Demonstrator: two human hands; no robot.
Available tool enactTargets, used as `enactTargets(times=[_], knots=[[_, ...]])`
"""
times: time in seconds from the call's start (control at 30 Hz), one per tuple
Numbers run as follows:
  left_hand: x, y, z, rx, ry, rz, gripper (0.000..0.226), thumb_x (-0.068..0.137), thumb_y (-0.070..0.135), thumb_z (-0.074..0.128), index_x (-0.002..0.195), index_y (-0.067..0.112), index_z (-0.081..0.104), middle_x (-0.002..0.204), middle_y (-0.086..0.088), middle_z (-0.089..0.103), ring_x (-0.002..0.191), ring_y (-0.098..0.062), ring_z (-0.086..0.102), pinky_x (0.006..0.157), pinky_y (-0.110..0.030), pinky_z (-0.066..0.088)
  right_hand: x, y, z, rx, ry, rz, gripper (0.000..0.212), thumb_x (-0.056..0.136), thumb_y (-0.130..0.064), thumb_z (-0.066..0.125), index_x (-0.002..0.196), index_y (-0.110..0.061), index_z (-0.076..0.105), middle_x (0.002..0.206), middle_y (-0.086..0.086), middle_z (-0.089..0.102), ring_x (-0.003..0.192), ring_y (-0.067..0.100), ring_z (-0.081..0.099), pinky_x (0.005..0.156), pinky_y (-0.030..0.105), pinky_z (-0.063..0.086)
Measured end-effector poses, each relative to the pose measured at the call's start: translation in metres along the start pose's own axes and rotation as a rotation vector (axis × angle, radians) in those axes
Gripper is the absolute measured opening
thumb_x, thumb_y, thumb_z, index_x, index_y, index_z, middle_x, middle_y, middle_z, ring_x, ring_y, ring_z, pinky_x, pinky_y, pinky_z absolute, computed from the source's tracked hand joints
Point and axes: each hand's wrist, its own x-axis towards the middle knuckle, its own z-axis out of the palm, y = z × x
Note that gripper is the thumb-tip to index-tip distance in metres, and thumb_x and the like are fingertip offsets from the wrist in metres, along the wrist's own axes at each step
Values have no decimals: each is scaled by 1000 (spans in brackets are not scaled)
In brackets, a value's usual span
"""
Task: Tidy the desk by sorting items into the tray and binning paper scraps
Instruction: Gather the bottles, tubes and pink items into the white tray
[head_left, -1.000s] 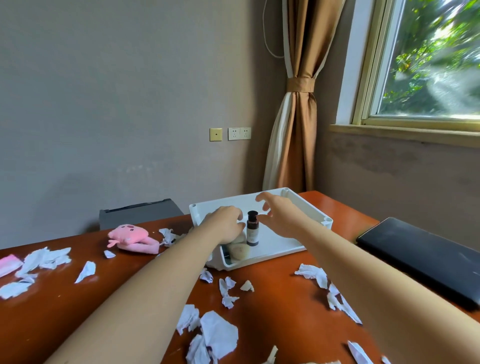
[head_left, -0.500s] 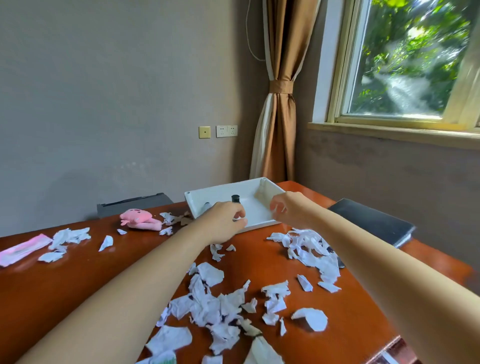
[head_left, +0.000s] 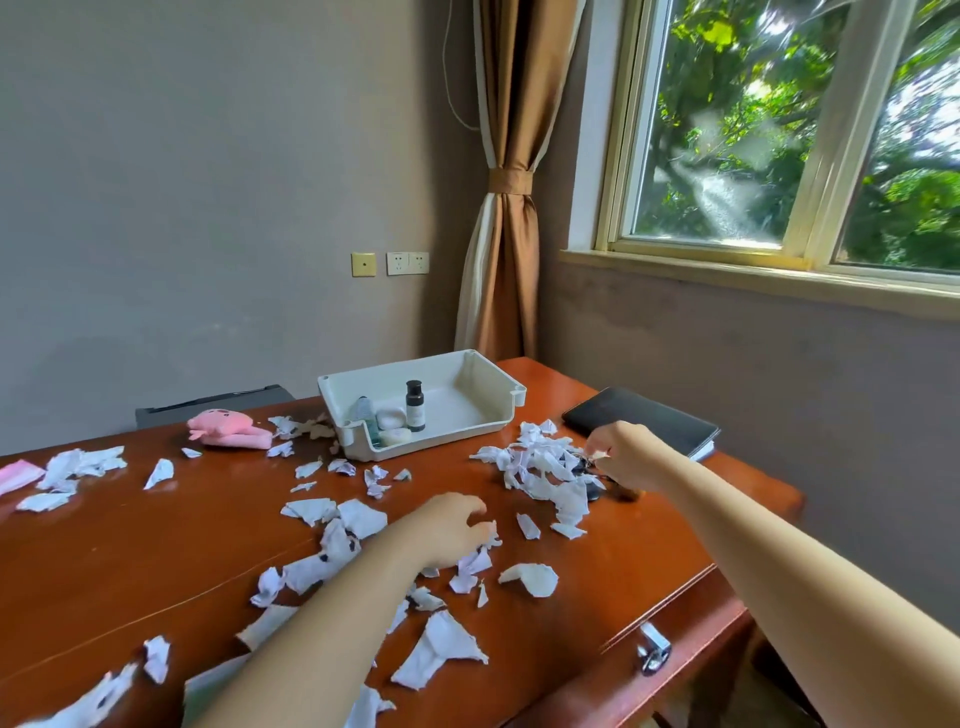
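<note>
Daylight comes in through the window (head_left: 779, 130) at 1 to 2 o'clock. We note the foliage outside is overexposed and smeared, with a hazy patch on the glass. The room is evenly bright. The desk (head_left: 130, 561) has a glossy sheen toward 3 o'clock, and the paper scraps (head_left: 441, 649) cast short, soft shadows. Wide-angle distortion bends the window frame and the curtain (head_left: 509, 156) at 12 and stretches the edges at 5 and 7. Focus is slightly soft.

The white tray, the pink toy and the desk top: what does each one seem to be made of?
White tray: probably moulded plastic, smooth and glossy, with rounded corners and thin walls. Pink toy: soft plush fabric, by its fuzzy matt surface and stuffed shape. Desk top: wood or wood veneer under glossy reddish-brown lacquer; it reflects light.
</note>
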Motion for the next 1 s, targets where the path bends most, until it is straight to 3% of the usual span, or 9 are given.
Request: enactTargets(times=[0.17, 0.47, 0.53, 0.63, 0.77, 0.9, 1.0], knots=[[2, 4, 14, -4, 70, -44, 46, 100, 40, 30, 142, 21, 41, 147, -2, 38, 135, -21, 35, 111, -39, 34, 13, 31, 29, 25, 33, 88, 33, 92, -9, 50, 125, -10, 57, 124, 11, 62, 107, 27, 60, 86, 31, 50], [8, 0, 20, 9, 130, -47, 42, 100, 41, 31, 133, 22, 49, 136, 1, 48, 123, -16, 45, 104, -32, 43, 39, 22, 57, -45, 210, 184, 30, 93, -27, 49, 122, -19, 54, 119, 6, 64, 105, 28, 61, 85, 36, 47], [8, -2, 19, -13, 135, -30, 40, 100, 39, 32, 131, 22, 51, 133, 1, 49, 120, -14, 46, 102, -30, 43, 46, 21, 59, -52, 205, 182, 29, 93, -25, 49, 121, -19, 55, 116, 6, 65, 103, 27, 61, 83, 35, 47], [9, -9, 15, -56, 126, -14, 40, 101, 36, 33, 134, 22, 50, 139, 2, 46, 125, -14, 44, 105, -29, 40, 53, 22, 62, -51, 205, 200, 17, 92, -18, 49, 103, -14, 61, 103, 7, 66, 92, 28, 62, 72, 32, 46], [12, -15, 13, -79, 108, -23, 41, 100, 38, 34, 134, 23, 51, 139, 3, 46, 125, -15, 45, 106, -33, 41, 57, 23, 58, 86, 284, 247, 17, 92, -12, 45, 95, -12, 62, 98, 9, 65, 81, 28, 56, 65, 30, 43], [13, -16, 11, -98, 88, -11, 37, 100, 37, 36, 122, 19, 60, 119, 3, 54, 107, -11, 51, 91, -25, 42, 59, 22, 41, 219, 376, 224, 16, 93, -11, 48, 95, -7, 63, 98, 13, 66, 82, 28, 59, 67, 32, 49], [14, -20, 3, -169, 33, -44, 30, 99, 38, 37, 88, 18, 57, 91, 0, 49, 85, -13, 45, 79, -27, 38, 56, 18, 24, 267, 421, 188, 16, 92, -8, 48, 91, -3, 63, 98, 18, 66, 80, 31, 58, 67, 33, 49]])
